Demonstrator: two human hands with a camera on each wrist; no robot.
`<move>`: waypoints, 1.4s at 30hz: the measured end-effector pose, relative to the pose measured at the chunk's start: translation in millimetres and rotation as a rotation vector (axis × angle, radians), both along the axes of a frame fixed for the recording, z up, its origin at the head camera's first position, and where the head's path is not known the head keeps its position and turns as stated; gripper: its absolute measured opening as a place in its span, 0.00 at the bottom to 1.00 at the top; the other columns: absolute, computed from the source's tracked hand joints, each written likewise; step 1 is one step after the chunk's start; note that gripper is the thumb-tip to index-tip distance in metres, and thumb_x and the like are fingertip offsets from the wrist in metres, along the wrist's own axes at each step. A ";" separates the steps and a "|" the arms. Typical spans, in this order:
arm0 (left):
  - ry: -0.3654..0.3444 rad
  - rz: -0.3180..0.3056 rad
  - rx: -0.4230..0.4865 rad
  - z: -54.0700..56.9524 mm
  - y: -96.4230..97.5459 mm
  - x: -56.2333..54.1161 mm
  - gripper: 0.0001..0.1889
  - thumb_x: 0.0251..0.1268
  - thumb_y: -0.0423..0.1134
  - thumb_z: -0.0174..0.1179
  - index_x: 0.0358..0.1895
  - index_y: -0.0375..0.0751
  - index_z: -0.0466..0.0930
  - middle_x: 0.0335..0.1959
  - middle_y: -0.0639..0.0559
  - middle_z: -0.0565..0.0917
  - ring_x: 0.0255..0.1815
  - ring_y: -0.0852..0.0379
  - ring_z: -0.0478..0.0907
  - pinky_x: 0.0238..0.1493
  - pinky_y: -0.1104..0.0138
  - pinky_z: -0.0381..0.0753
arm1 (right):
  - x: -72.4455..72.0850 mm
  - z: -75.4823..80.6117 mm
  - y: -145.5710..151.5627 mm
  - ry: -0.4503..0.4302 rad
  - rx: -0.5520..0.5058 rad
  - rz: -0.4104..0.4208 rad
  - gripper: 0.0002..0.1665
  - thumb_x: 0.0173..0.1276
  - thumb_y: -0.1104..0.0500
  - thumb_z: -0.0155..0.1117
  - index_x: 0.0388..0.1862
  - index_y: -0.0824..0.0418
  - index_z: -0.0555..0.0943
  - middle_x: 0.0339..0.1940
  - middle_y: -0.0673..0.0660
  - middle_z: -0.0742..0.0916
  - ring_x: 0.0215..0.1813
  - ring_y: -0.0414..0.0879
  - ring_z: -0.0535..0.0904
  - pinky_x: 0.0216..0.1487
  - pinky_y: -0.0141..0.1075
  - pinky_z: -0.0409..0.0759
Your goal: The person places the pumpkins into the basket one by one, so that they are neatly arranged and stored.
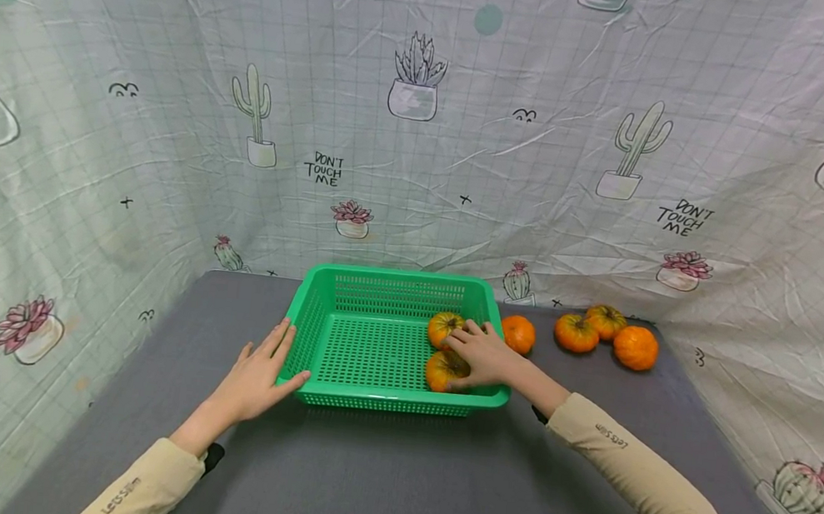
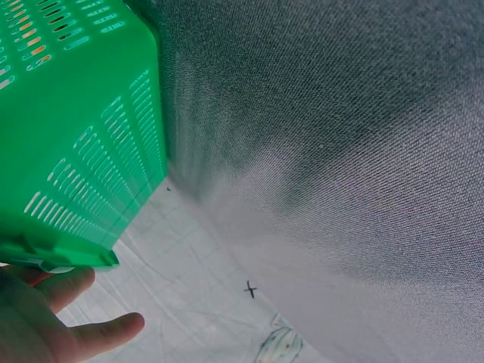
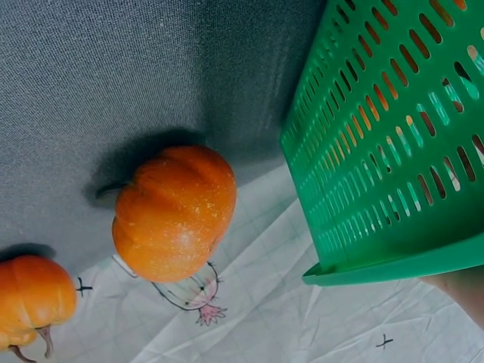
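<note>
A green plastic basket (image 1: 353, 390) with slotted walls sits on the table. My left hand (image 1: 253, 379) rests at its left rim with fingers stretched out; in the left wrist view its fingers (image 2: 110, 333) are spread just by the rim. Inside the basket's right end lie two small orange pumpkins, a rear one (image 1: 444, 327) and a nearer one (image 1: 439, 372). Reaching over the right rim, my right hand (image 1: 486, 357) grips the nearer pumpkin, fingers curled over its far side and thumb on the near side. The right wrist view has the hand mostly hidden behind the basket wall (image 3: 393, 151).
Just outside the basket's right wall lies another pumpkin (image 1: 519, 334). Farther right, three more pumpkins (image 1: 635, 348) sit in a group near the back edge. A printed cloth (image 1: 421, 166) hangs behind and along both sides of the grey table (image 1: 388, 481).
</note>
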State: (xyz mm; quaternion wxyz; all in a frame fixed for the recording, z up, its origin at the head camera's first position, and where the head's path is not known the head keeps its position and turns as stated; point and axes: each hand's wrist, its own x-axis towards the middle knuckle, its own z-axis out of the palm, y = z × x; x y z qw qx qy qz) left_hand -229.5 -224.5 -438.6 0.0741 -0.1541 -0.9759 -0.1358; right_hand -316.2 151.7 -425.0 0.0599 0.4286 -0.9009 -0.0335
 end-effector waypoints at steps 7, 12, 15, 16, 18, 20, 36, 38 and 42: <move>0.001 -0.003 0.004 -0.2 0.2 -0.7 0.43 0.61 0.64 0.43 0.70 0.36 0.45 0.72 0.41 0.44 0.70 0.41 0.49 0.59 0.36 0.50 | 1.6 2.6 2.7 0.005 -0.034 0.003 0.37 0.51 0.34 0.61 0.54 0.55 0.73 0.50 0.53 0.78 0.47 0.49 0.65 0.43 0.46 0.63; 0.003 -0.004 0.007 -0.5 -0.1 -0.5 0.43 0.61 0.63 0.44 0.70 0.36 0.45 0.72 0.41 0.45 0.70 0.41 0.50 0.59 0.35 0.50 | 5.4 6.3 5.9 0.001 -0.077 -0.006 0.35 0.53 0.36 0.61 0.55 0.55 0.73 0.51 0.53 0.77 0.48 0.49 0.66 0.43 0.45 0.64; 0.005 -0.003 0.006 -0.4 -0.4 -0.2 0.43 0.61 0.62 0.44 0.70 0.36 0.45 0.72 0.40 0.45 0.70 0.41 0.50 0.58 0.35 0.50 | 7.7 8.2 7.9 0.005 -0.109 -0.007 0.33 0.55 0.37 0.60 0.55 0.55 0.73 0.52 0.53 0.77 0.50 0.49 0.66 0.44 0.46 0.66; 0.006 -0.002 0.005 -0.3 -0.4 -0.1 0.43 0.61 0.62 0.45 0.70 0.36 0.45 0.72 0.40 0.45 0.70 0.41 0.50 0.58 0.35 0.50 | 8.2 8.6 8.5 0.006 -0.118 -0.008 0.33 0.55 0.38 0.60 0.55 0.55 0.74 0.52 0.53 0.77 0.50 0.49 0.66 0.45 0.46 0.66; 0.007 0.000 0.002 -0.1 -0.4 -0.1 0.43 0.61 0.62 0.45 0.70 0.36 0.45 0.72 0.40 0.45 0.70 0.41 0.50 0.59 0.35 0.50 | 9.1 8.8 10.0 0.022 -0.135 -0.010 0.31 0.57 0.39 0.59 0.54 0.55 0.74 0.52 0.52 0.78 0.50 0.49 0.67 0.45 0.46 0.66; 0.007 0.001 0.001 0.0 -0.4 -0.1 0.43 0.61 0.62 0.44 0.70 0.36 0.45 0.72 0.40 0.45 0.70 0.41 0.50 0.59 0.36 0.50 | 10.3 8.8 12.0 0.042 -0.161 -0.009 0.29 0.57 0.40 0.59 0.53 0.56 0.75 0.50 0.52 0.78 0.49 0.49 0.67 0.44 0.45 0.66; 0.021 0.004 0.000 -1.2 -0.3 0.3 0.42 0.61 0.61 0.45 0.69 0.35 0.46 0.72 0.39 0.45 0.70 0.40 0.51 0.58 0.35 0.51 | 19.4 0.4 43.8 0.183 -0.460 -0.095 0.20 0.58 0.53 0.62 0.49 0.56 0.77 0.47 0.55 0.80 0.48 0.50 0.71 0.45 0.48 0.69; 0.026 0.005 0.005 -1.9 -0.3 0.3 0.42 0.61 0.61 0.46 0.69 0.35 0.46 0.72 0.39 0.46 0.69 0.40 0.51 0.58 0.35 0.51 | 18.9 -3.2 50.5 0.195 -0.493 -0.118 0.20 0.58 0.54 0.62 0.50 0.57 0.77 0.47 0.56 0.80 0.48 0.51 0.71 0.44 0.47 0.69; 0.033 0.004 0.007 -3.0 0.1 1.2 0.42 0.61 0.61 0.46 0.69 0.34 0.46 0.71 0.39 0.46 0.69 0.40 0.52 0.58 0.35 0.51 | 16.3 -11.8 63.7 0.229 -0.566 -0.160 0.20 0.58 0.59 0.61 0.51 0.60 0.75 0.47 0.58 0.80 0.46 0.51 0.71 0.40 0.46 0.68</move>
